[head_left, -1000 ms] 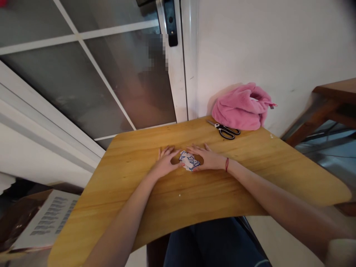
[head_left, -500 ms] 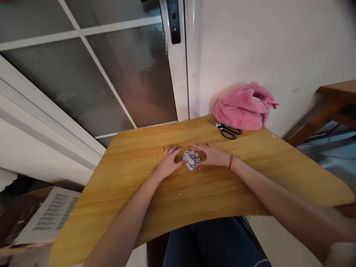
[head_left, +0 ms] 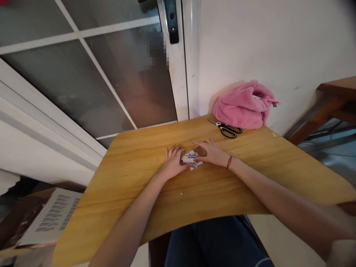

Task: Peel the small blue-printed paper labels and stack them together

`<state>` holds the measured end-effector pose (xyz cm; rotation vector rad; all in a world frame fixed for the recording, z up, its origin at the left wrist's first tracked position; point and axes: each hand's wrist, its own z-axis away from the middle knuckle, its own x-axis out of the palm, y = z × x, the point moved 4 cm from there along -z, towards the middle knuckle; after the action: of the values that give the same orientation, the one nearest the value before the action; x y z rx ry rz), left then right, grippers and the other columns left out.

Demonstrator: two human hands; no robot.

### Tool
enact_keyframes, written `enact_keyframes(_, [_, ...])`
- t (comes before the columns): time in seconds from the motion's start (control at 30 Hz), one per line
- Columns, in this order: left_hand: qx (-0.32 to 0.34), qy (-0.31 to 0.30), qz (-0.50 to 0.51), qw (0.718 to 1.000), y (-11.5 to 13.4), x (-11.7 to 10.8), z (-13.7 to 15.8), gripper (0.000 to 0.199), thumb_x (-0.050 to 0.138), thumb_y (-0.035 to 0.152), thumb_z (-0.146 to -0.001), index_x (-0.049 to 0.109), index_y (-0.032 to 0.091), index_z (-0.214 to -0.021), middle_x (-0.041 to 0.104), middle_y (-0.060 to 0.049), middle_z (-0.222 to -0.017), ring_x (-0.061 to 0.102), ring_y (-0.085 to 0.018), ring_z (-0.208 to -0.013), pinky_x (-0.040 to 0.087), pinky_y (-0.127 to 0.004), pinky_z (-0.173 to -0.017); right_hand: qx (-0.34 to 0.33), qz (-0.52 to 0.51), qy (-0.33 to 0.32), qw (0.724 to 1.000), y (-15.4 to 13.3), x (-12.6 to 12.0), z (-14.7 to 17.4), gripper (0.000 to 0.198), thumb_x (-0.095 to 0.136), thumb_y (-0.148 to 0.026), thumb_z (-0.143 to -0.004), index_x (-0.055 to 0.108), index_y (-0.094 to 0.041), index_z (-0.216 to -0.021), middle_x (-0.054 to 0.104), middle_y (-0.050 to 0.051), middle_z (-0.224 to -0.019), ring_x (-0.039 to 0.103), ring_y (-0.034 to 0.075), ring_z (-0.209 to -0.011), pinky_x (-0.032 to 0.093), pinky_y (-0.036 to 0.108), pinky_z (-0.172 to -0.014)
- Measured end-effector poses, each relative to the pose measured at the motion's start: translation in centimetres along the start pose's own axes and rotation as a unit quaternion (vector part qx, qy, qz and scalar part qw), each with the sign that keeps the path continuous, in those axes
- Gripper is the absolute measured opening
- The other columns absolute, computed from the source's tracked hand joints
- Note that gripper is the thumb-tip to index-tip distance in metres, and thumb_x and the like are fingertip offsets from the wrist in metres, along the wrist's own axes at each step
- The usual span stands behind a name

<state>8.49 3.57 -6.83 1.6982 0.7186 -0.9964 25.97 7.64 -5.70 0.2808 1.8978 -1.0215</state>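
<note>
A small loose pile of white paper pieces with blue marks [head_left: 190, 158] lies on the wooden table [head_left: 133, 167] in the head view. My left hand [head_left: 174, 163] curves round the pile's left side, its thumb at the near edge and its fingers apart. From the right, my right hand [head_left: 213, 152] reaches over with fingers spread and its thumb touching the pieces. A red cord is tied round the right wrist. Neither hand has a piece closed in its fingers.
Scissors with black handles [head_left: 228, 129] lie near the far edge, beside a pink plush cloth bundle [head_left: 241, 105] against the wall. A glazed door [head_left: 178, 74] borders the table's far left. Printed paper [head_left: 52, 215] lies low at left, in a box.
The paper pieces have shifted and lie in a different arrangement between my hands. My left hand has moved slightly right and my right hand's fingers have shifted a little.
</note>
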Motion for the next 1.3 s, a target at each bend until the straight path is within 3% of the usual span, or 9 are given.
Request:
enact_keyframes(0.1, [0.004, -0.016, 0.0, 1.0, 0.4, 0.2, -0.1, 0.056, 0.069, 0.046, -0.07, 0.05, 0.019, -0.115, 0.038, -0.015, -0.14, 0.02, -0.034, -0.137, 0.003, -0.059, -0.109, -0.009, 0.014, -0.001, 1.0, -0.3, 0.0, 0.1, 0.079, 0.064, -0.061, -0.068, 0.044, -0.025, -0.135, 0.064, 0.008, -0.11, 0.047, 0.032, -0.111, 0.012, 0.059, -0.107])
enact_keyframes(0.27, [-0.015, -0.012, 0.029, 0.999, 0.8, 0.5, -0.5, 0.041, 0.073, 0.035, -0.066, 0.052, 0.019, -0.097, 0.043, -0.014, -0.133, 0.028, -0.033, -0.132, 0.009, -0.058, -0.108, 0.0, 0.013, -0.02, 1.0, -0.8, 0.7, 0.0, 0.085, 0.068, -0.06, -0.065, 0.042, -0.021, -0.136, 0.064, 0.009, -0.104, 0.05, 0.03, -0.104, 0.024, 0.055, -0.102])
enact_keyframes(0.43, [0.005, -0.001, 0.045, 0.999, 1.0, 0.5, -0.4, 0.039, 0.072, 0.032, -0.069, 0.05, 0.018, -0.097, 0.055, -0.01, -0.11, 0.045, -0.028, -0.111, 0.027, -0.051, -0.103, -0.025, -0.052, -0.032, 0.998, -1.2, 0.7, 0.1, 0.084, 0.07, -0.054, -0.067, 0.041, -0.018, -0.137, 0.065, 0.007, -0.094, 0.053, 0.026, -0.096, 0.039, 0.044, -0.093])
enact_keyframes(0.6, [0.023, 0.001, 0.074, 0.997, 1.5, 0.3, 0.1, 0.036, 0.069, 0.029, -0.072, 0.048, 0.019, -0.1, 0.054, -0.007, -0.1, 0.048, -0.024, -0.102, 0.042, -0.037, -0.087, -0.05, -0.045, -0.009, 0.998, -1.1, 0.0, 0.2, 0.079, 0.069, -0.052, -0.068, 0.042, -0.021, -0.136, 0.062, 0.008, -0.101, 0.052, 0.025, -0.098, 0.04, 0.043, -0.092])
enact_keyframes(0.83, [0.004, 0.0, 0.075, 0.997, 2.2, 0.2, 0.3, 0.036, 0.068, 0.019, -0.071, 0.045, 0.02, -0.098, 0.054, -0.005, -0.1, 0.047, -0.024, -0.099, 0.04, -0.038, -0.087, -0.084, 0.001, -0.04, 0.996, -1.4, 0.5, 0.1, 0.078, 0.074, -0.057, -0.059, 0.055, -0.015, -0.123, 0.059, 0.013, -0.113, 0.05, 0.029, -0.106, 0.039, 0.043, -0.093])
enact_keyframes(1.03, [-0.008, 0.012, 0.082, 0.997, 2.0, 0.3, 0.3, 0.038, 0.068, 0.017, -0.068, 0.044, 0.021, -0.096, 0.052, -0.004, -0.102, 0.046, -0.024, -0.1, 0.038, -0.039, -0.086, -0.028, -0.021, -0.066, 0.997, -1.8, 0.8, 0.1, 0.071, 0.077, -0.046, -0.059, 0.055, -0.019, -0.121, 0.061, 0.01, -0.111, 0.055, 0.027, -0.1, 0.043, 0.041, -0.088])
enact_keyframes(1.3, [-0.012, -0.009, 0.144, 0.989, 1.9, 0.5, 0.2, 0.044, 0.068, 0.017, -0.069, 0.042, 0.02, -0.105, 0.056, -0.007, -0.106, 0.052, -0.024, -0.101, 0.039, -0.041, -0.089, -0.009, -0.078, -0.061, 0.995, -1.9, 1.2, 0.2, 0.073, 0.077, -0.033, -0.061, 0.05, -0.015, -0.126, 0.056, 0.012, -0.111, 0.054, 0.024, -0.101, 0.044, 0.039, -0.089])
